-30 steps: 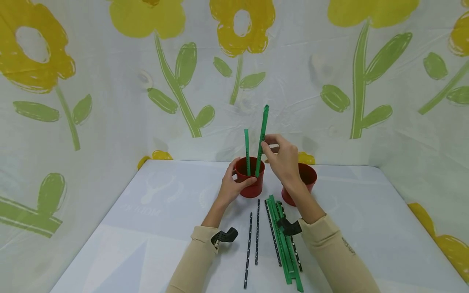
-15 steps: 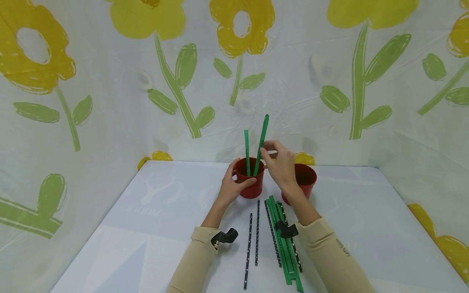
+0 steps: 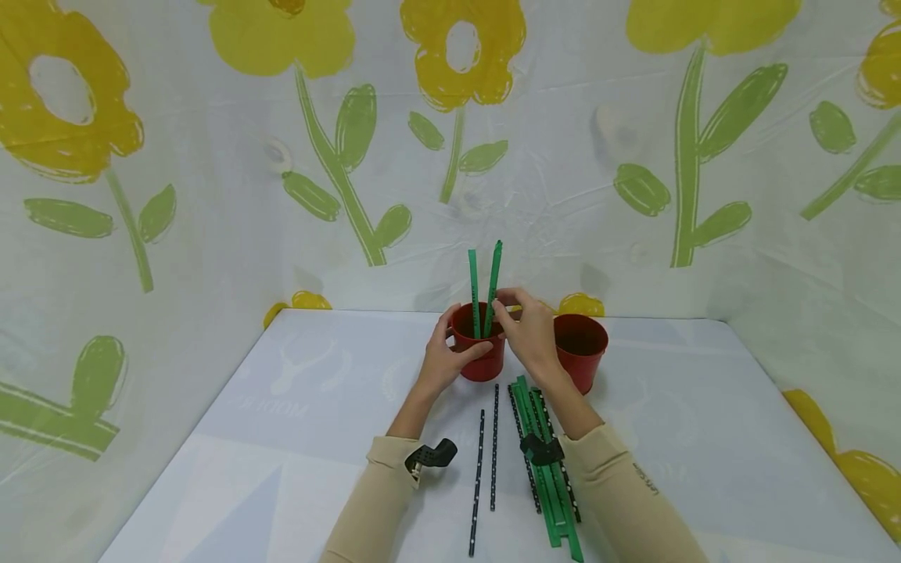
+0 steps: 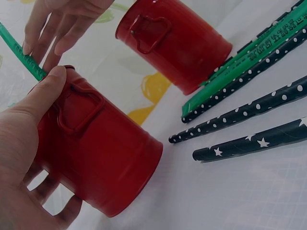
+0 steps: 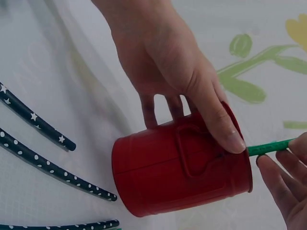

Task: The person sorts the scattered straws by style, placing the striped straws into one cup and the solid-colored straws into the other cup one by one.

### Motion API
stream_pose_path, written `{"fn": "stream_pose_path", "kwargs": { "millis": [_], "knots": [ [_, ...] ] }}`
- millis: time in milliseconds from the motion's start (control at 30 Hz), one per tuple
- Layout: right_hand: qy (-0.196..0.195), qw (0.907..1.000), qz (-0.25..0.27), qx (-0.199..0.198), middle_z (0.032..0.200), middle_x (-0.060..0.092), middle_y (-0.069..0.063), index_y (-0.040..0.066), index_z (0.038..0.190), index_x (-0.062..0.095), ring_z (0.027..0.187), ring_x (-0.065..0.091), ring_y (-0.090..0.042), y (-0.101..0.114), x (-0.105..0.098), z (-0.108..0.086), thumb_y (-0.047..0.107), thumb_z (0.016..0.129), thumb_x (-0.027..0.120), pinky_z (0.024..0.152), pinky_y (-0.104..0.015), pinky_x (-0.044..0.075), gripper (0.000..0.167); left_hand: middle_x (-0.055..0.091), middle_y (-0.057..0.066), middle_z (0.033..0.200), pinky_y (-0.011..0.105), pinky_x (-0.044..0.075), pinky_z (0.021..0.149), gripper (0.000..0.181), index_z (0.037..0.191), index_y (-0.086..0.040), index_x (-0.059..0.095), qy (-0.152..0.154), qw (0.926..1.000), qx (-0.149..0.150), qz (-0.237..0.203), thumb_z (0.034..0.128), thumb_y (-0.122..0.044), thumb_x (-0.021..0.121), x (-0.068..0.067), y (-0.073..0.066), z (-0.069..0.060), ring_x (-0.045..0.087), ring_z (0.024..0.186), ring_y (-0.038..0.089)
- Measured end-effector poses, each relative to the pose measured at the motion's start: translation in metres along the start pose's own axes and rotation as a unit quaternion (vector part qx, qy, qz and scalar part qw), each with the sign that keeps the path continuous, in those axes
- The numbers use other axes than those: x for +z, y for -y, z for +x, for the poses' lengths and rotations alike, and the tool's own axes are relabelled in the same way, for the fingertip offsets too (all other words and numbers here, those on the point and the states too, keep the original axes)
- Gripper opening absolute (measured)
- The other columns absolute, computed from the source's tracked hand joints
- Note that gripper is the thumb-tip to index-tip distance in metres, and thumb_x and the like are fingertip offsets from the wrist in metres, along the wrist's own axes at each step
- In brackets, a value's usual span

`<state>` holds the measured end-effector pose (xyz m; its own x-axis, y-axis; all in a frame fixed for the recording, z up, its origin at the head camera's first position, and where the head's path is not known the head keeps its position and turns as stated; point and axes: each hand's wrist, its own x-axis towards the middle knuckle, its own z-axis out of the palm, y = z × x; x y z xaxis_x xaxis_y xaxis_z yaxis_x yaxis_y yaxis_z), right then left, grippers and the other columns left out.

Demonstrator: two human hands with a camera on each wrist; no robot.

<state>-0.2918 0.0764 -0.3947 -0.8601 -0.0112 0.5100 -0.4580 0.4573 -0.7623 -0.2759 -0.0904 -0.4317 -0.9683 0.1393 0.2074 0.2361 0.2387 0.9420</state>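
My left hand (image 3: 443,358) grips the left red metal pail (image 3: 482,364) on the table, its thumb over the rim near a small wire handle in the left wrist view. Between thumb and fingers my right hand (image 3: 529,332) pinches a green wrapped straw (image 3: 496,266), whose lower end is inside that pail. Another green wrapped straw (image 3: 474,274) stands in the pail to its left. In the right wrist view, the held straw (image 5: 269,148) enters the pail's mouth beside my left thumb.
To the right stands a second red pail (image 3: 583,360). Nearer lies a bundle of green wrapped straws (image 3: 556,496) mixed with dark dotted straws. Two loose dark straws, one dotted (image 3: 494,453) and one star-patterned (image 4: 249,141), lie left of it. A flower-print curtain (image 3: 563,156) closes the back.
My right hand has moved down and left, lowering the green wrapped straw further into the left pail and bringing it closer to the other straw. My left hand keeps its grip.
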Motion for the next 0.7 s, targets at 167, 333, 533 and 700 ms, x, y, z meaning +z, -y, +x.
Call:
{"fn": "stream_pose_path", "kwargs": {
  "millis": [167, 333, 533, 700],
  "knots": [
    [0.005, 0.9999, -0.004, 0.011, 0.111, 0.071, -0.013, 0.005, 0.118, 0.066, 0.081, 0.074, -0.025, -0.0026, 0.0017, 0.0004, 0.019, 0.097, 0.061, 0.058, -0.021, 0.057, 0.025, 0.043, 0.012, 0.150, 0.048, 0.048, 0.106, 0.084, 0.154, -0.015, 0.025, 0.001, 1.0000, 0.002, -0.002, 0.0873, -0.025, 0.074, -0.0004, 0.0011, 0.0006, 0.040, 0.138, 0.033],
    [0.011, 0.9997, -0.006, 0.022, 0.111, 0.072, -0.013, 0.006, 0.121, 0.066, 0.080, 0.074, -0.025, -0.0050, 0.0024, 0.0003, 0.018, 0.097, 0.061, 0.058, -0.020, 0.057, 0.027, 0.043, 0.011, 0.150, 0.048, 0.047, 0.107, 0.083, 0.154, -0.016, 0.025, 0.001, 1.0000, 0.002, -0.002, 0.0874, -0.025, 0.074, -0.0003, 0.0019, 0.0003, 0.041, 0.138, 0.032],
    [0.026, 0.9991, -0.007, 0.033, 0.113, 0.071, -0.015, 0.007, 0.125, 0.065, 0.083, 0.074, -0.030, -0.0063, 0.0014, -0.0018, 0.018, 0.098, 0.061, 0.062, -0.023, 0.059, 0.030, 0.043, 0.010, 0.150, 0.048, 0.047, 0.107, 0.083, 0.154, -0.018, 0.026, -0.005, 1.0000, -0.002, -0.004, 0.0870, -0.024, 0.075, 0.0004, 0.0019, -0.0005, 0.041, 0.138, 0.031],
    [0.028, 0.9987, 0.008, 0.041, 0.116, 0.071, -0.012, 0.009, 0.124, 0.066, 0.085, 0.074, -0.029, -0.0041, -0.0036, -0.0058, 0.021, 0.097, 0.061, 0.063, -0.023, 0.059, 0.030, 0.043, 0.012, 0.150, 0.050, 0.047, 0.106, 0.083, 0.154, -0.018, 0.027, -0.005, 1.0000, 0.000, -0.008, 0.0870, -0.023, 0.075, 0.0007, 0.0011, -0.0002, 0.041, 0.137, 0.032]
  ]
}}
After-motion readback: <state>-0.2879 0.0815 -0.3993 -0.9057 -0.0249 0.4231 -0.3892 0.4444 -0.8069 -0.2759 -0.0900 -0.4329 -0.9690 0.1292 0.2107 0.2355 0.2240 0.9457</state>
